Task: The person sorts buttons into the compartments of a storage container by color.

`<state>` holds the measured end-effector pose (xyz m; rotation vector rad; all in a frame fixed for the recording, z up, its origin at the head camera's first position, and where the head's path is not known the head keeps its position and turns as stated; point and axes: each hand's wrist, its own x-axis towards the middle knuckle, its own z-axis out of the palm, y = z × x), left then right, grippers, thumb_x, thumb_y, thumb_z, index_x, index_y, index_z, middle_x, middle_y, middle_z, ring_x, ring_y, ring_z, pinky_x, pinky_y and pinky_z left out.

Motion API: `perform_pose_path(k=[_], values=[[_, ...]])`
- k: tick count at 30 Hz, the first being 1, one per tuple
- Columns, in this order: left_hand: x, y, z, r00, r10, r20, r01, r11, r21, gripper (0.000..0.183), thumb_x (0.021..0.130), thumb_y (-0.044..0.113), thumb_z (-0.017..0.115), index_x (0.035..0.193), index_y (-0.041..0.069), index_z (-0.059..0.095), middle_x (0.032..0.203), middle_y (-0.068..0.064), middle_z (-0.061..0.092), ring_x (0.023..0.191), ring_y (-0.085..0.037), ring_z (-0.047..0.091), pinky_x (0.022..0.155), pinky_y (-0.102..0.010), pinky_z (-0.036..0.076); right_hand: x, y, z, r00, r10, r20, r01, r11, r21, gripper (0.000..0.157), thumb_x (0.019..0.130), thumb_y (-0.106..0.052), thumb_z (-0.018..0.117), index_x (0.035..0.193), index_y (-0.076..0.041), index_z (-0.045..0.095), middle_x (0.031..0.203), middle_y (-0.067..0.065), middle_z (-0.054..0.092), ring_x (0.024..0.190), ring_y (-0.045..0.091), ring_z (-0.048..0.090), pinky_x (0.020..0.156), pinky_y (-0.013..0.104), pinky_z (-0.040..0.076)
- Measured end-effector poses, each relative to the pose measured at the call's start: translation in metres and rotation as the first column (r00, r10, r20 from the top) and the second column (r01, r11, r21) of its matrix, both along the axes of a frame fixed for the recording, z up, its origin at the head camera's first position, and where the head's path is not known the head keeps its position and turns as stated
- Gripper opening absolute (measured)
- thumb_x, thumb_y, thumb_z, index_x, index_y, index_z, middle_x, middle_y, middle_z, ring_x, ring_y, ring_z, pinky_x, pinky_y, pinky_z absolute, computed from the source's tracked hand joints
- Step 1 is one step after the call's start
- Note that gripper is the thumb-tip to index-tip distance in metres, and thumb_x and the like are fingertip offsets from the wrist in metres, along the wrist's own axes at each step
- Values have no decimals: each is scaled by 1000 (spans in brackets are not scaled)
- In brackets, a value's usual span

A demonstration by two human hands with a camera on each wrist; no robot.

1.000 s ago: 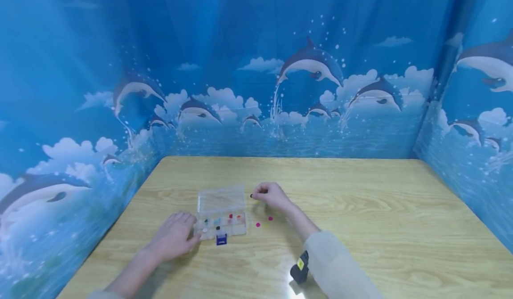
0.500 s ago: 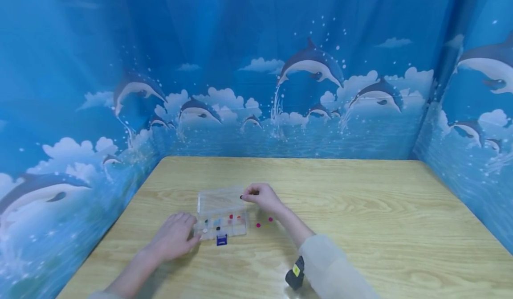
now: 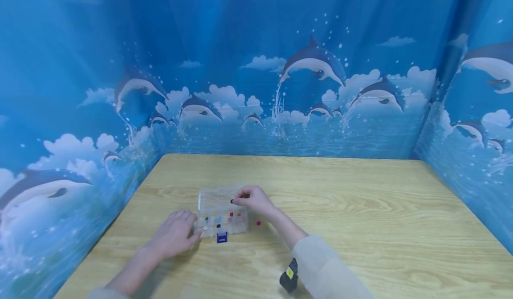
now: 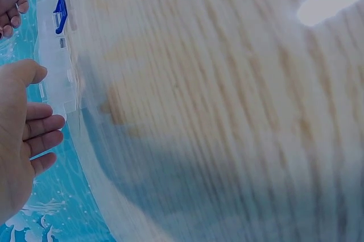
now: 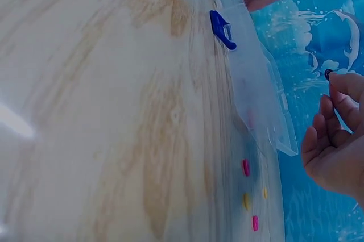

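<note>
A clear plastic compartment box (image 3: 240,227) lies on the table with its lid (image 3: 212,197) folded back and a blue latch (image 3: 222,237) at the front. Small red, green, black, white and pale blue pieces sit in its compartments. My left hand (image 3: 174,234) rests at the box's left end, fingers fairly straight along its side. Over the lid, my right hand (image 3: 255,201) pinches a small round black button-like piece (image 5: 328,74) between thumb and forefinger. In the right wrist view, pink pieces (image 5: 246,167) and yellow pieces (image 5: 247,201) lie on the table beyond the box's right end.
The wood-grain table (image 3: 360,210) extends far to the right. A blue curtain with dolphins (image 3: 256,67) hangs round its back and sides. A black device with a yellow label (image 3: 289,276) shows at the right sleeve (image 3: 324,263).
My right hand has moved left with the black button-like piece, from the table right of the box to over the open lid. The left hand has stayed at the box's left end.
</note>
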<state>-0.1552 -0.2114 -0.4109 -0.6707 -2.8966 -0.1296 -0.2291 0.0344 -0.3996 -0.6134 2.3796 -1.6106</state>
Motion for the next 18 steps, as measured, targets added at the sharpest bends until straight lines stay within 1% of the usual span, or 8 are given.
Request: perform_pose_path(k=[5, 13, 18], values=[[0, 0, 0, 1000, -6, -10, 6, 1000, -7, 34, 83, 28, 63, 100, -1, 58, 94, -12, 59, 92, -28, 54, 90, -48, 43, 3, -6, 0, 1000, 27, -12, -27, 1000, 5, 8, 84, -12, 66, 87, -6, 68, 84, -1, 63, 79, 12, 56, 71, 26, 48], [-1, -1, 0, 1000, -1, 3, 2, 1000, -7, 35, 84, 29, 63, 101, -1, 58, 95, -12, 59, 92, -28, 54, 90, -48, 42, 7, -20, -2, 998, 49, -44, -47, 997, 56, 6, 85, -15, 66, 84, -8, 68, 83, -4, 59, 72, 10, 53, 58, 23, 45], [-1, -2, -1, 1000, -11, -12, 11, 1000, -9, 33, 84, 29, 63, 100, 0, 58, 93, -10, 59, 90, -26, 54, 89, -47, 43, 9, -30, -4, 991, 99, -91, -89, 990, 107, 6, 84, -13, 66, 80, -9, 68, 77, -5, 57, 69, 7, 51, 59, 21, 44]])
